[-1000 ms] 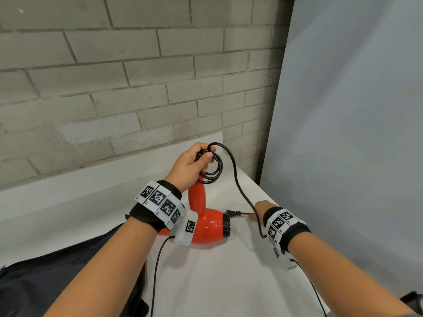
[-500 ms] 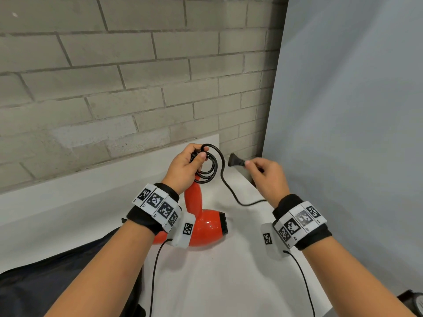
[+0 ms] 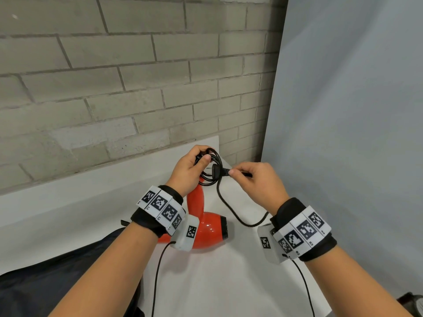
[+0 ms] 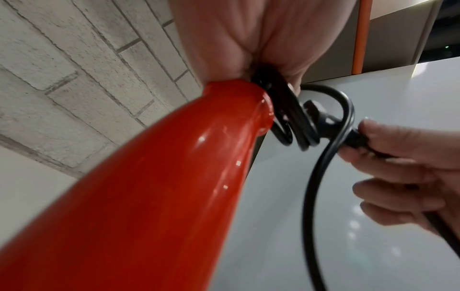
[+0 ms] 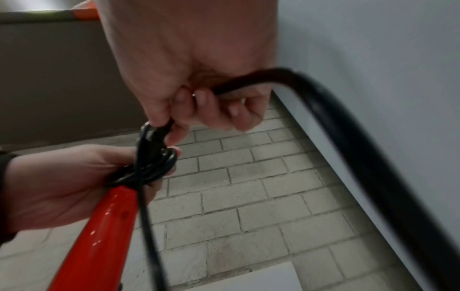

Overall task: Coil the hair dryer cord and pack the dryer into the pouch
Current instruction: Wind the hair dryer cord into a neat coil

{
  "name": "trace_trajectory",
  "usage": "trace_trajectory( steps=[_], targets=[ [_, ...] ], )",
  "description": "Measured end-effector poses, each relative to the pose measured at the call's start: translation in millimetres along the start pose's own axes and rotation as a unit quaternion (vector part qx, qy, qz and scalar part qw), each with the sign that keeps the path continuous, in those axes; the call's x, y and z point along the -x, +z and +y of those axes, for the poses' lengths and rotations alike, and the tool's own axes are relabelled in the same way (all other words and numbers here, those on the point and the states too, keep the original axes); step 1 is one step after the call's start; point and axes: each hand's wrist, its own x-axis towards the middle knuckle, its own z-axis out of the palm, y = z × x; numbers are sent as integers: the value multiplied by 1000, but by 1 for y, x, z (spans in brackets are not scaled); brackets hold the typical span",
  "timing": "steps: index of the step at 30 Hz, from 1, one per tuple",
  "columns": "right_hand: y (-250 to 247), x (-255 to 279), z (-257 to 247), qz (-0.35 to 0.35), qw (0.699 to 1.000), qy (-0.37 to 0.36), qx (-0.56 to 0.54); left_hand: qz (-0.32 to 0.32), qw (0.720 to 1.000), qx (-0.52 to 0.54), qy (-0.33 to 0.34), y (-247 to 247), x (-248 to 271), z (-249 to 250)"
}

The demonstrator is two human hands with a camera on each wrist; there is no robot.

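Glossy red dryer [image 3: 207,229], black coiled cord [image 3: 211,170], left hand [image 3: 187,172] gripping

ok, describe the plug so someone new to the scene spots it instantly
Start at the red dryer lying on the white table; its handle rises to the left hand, which holds the black cord coil. The plug is the thick moulded black piece at the coil, pinched by the right hand, chunkier than the thin cord loops.
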Motion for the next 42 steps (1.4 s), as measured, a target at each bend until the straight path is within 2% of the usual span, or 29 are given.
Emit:
trace_trajectory(
  steps=[4,8,10,12,14,16,18,24,31,33,36,39,42],
  targets=[
    [6,3,-19,44,986,0,161,-5,1000,6,2,5,0,3],
    [24,9,-33,108,964,-4,242,3,1000,-17,0,4,-2,-1],
    [32,10,-39,123,960,-13,249,0,999,-32,5,3,-2,0],
    [34,8,-43,68,982,11,176,-1,999,-39,12,2,-1,1],
    [33,4,-42,29,997,39,53,-1,999,-33,12,0,-1,1],
    [33,2,-42,23,998,44,-29,-2,1000,-23,13,-2,-1,-1],
    [35,4,-43,11,997,48,-52,-5,1000,-25,18,-4,0,-2],
    [43,4,-31,135,987,45,-77,2,1000,-19,11,-4,0,-2],
    [58,9,-28,228,941,97,-230,14,999,-31,9,-4,0,-2],
    [59,8,-28,226,929,112,-271,15,999,-32,9,-3,0,-1],
    [56,6,-29,173,928,109,-311,11,1000,-26,9,-3,0,-1],
    [50,3,-26,149,941,96,-289,-5,1000,-9,2,-5,0,-1],
    [49,0,-23,179,950,70,-245,-32,999,1,-2,-3,1,1]
  ],
)
